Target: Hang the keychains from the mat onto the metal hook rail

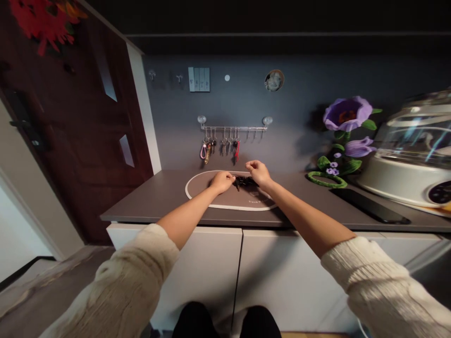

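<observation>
A bunch of dark keys (pixel 243 181) lies over the brown oval mat (pixel 197 188) between my two hands. My left hand (pixel 221 182) is closed in a pinch at the left end of the bunch, with a key hanging just beside its fingertips. On the other side, my right hand (pixel 260 173) is raised slightly above the mat with thumb and fingers pinched together. Whatever those right fingers hold, if anything, is too small to make out. Part of the bunch is hidden behind the right hand.
On the wall, a clear hook rail (pixel 234 127) carries several key sets, one with a red strap (pixel 237 151). To the right stand purple fabric flowers (pixel 347 115), a black phone (pixel 369 205) and a cream appliance (pixel 398 173). A dark red door (pixel 88 117) is at left.
</observation>
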{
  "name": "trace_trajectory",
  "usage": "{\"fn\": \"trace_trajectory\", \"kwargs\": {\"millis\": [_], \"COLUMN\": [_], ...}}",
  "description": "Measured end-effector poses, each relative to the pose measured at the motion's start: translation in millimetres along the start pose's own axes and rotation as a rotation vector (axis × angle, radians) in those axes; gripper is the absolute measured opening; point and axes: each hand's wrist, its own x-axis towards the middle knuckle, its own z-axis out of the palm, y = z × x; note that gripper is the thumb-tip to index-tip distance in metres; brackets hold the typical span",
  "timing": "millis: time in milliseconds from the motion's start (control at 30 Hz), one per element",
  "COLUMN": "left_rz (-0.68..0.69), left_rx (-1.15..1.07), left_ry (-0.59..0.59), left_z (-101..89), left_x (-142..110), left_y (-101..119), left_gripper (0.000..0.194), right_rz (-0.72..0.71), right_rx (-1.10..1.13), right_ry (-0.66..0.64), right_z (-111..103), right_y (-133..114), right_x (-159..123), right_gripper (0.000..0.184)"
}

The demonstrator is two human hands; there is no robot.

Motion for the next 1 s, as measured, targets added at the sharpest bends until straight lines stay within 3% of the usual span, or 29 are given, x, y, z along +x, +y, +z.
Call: {"fn": "trace_trajectory", "kwargs": {"millis": [267,433,667,1000], "left_rz": [-0.257,-0.181,-0.125,-0.014], "left_rx": [0.051,0.108,0.017,-0.235], "left_ry": [-0.048,-0.075,-0.076,-0.147], "left_z": [4.7,7.7,13.9,-2.7], "left_x": [-1.3,-1.1,3.7,-7.6], "left_y": [21.9,18.3,6.6,15.0], "left_gripper": [0.035,0.036,0.029,0.02], "right_rz": [-0.23,-0.292,-0.297,-0.263], "right_rx": [-0.351,-0.467,-0.522,-0.527], "right_ry": [-0.02,-0.054,-0.044,-0.008], "right_z": [-5.4,-1.8,1.0,-2.3], "right_y": [5.7,11.5,16.2,15.4], "right_x": [-29.5,-24.5,-19.4,-21.0], "right_gripper": [0.014,0.017,0.019,0.018]}}
